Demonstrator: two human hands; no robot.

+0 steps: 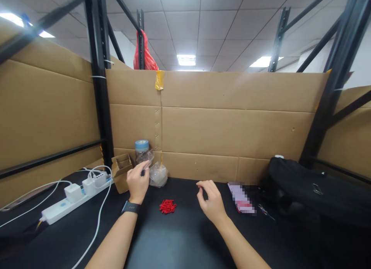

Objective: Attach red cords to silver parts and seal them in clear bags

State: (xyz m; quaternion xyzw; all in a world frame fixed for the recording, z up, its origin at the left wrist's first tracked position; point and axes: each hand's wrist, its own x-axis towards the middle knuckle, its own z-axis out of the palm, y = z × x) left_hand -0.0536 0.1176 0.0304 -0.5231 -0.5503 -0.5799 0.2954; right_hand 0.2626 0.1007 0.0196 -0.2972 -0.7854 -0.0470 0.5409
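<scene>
My left hand (138,184), wearing a dark wristband (131,207), is raised with its fingers closed on a clear plastic bag (149,156). Across from it, my right hand (211,199) hovers above the black tabletop with curled fingers, thumb and index tips close together in a pinch. Anything between those tips is too small to make out. On the table between the two hands lies a small pile of red pieces (167,206), touched by neither hand.
Behind my left hand stand a blue-lidded jar (142,145), an open cardboard box (121,172) and a crumpled clear bag (159,175). A white power strip (58,211) with cables runs along the left. A blurred-out packet (242,199) and black backpack (313,184) lie right; cardboard walls (214,130) enclose the table.
</scene>
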